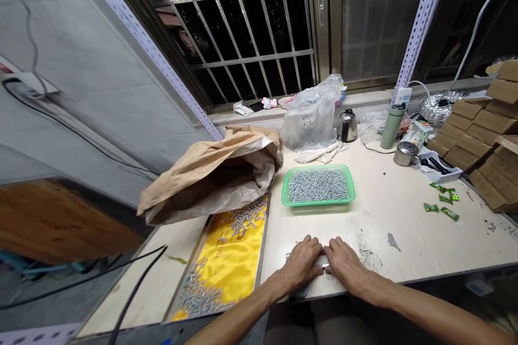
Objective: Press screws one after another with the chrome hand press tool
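Observation:
My left hand (302,260) is at the table's front edge, fingers curled over a small silver metal piece (322,261). From the other side my right hand (343,263) grips the same piece, its thumb and fingers closed. Most of the piece is hidden under both hands, so its kind cannot be made out. Just beyond them sits a green plastic basket (318,203) filled with small silver metal pins (318,184). To the left, more loose pins (200,294) lie in a shallow tray lined with yellow cloth (232,259).
A large open brown paper sack (202,172) covers the tray's far end. Along the back stand a plastic bag (309,118), a kettle (347,126), a green bottle (392,128) and a metal cup (405,154). Stacked cardboard boxes (481,135) and green wrapped sweets (449,213) are on the right.

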`<state>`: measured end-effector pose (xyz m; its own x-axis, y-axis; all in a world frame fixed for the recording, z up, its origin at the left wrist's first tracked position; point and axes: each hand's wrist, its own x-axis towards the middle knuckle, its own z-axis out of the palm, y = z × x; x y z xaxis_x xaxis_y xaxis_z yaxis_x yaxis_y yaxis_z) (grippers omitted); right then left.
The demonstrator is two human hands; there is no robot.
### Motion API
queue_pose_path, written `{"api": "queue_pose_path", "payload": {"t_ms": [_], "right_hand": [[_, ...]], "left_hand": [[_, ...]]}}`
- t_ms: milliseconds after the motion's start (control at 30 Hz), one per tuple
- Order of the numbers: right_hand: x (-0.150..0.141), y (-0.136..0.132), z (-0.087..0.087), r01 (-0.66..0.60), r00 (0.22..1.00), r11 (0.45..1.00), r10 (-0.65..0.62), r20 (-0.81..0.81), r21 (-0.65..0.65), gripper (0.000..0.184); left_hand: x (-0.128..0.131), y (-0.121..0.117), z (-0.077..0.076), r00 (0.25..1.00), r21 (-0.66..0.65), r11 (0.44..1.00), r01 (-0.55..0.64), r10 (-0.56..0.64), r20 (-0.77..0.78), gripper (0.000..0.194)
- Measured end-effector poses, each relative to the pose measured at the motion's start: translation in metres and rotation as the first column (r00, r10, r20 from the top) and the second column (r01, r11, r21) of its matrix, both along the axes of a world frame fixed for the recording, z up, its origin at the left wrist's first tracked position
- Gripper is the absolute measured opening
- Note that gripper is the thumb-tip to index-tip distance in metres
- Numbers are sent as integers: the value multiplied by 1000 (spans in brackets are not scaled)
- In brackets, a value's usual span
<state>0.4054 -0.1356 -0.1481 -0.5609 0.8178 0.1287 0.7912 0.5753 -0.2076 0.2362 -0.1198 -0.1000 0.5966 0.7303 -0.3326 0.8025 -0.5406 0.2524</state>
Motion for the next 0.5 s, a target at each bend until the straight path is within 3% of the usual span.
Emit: {"api": "queue_pose_path", "payload": {"t_ms": [133, 200, 300, 400, 500], "right_hand": [[3, 0, -1, -15, 1000, 999, 15, -10, -40, 3], [5, -2, 3, -36, 999, 998, 35, -14, -60, 8], [9, -4, 20, -78, 997, 992, 76, -23, -103, 13], [15, 1, 43, -117, 993, 974, 120, 3, -193, 32], [17, 15, 59, -77, 990, 959, 106, 91, -272, 26]], "left_hand": [[3, -3, -2, 999, 18, 1000, 2, -3, 52, 15], [3, -3, -3, 998, 29, 1000, 7, -9, 67, 16], [-3, -7, -6, 997, 55, 998, 21, -25, 70, 15], [-15, -23, -17, 986, 156, 988, -8, -18, 167, 36], [-18, -50, -32, 949, 283, 957, -70, -24, 314, 40]]}}
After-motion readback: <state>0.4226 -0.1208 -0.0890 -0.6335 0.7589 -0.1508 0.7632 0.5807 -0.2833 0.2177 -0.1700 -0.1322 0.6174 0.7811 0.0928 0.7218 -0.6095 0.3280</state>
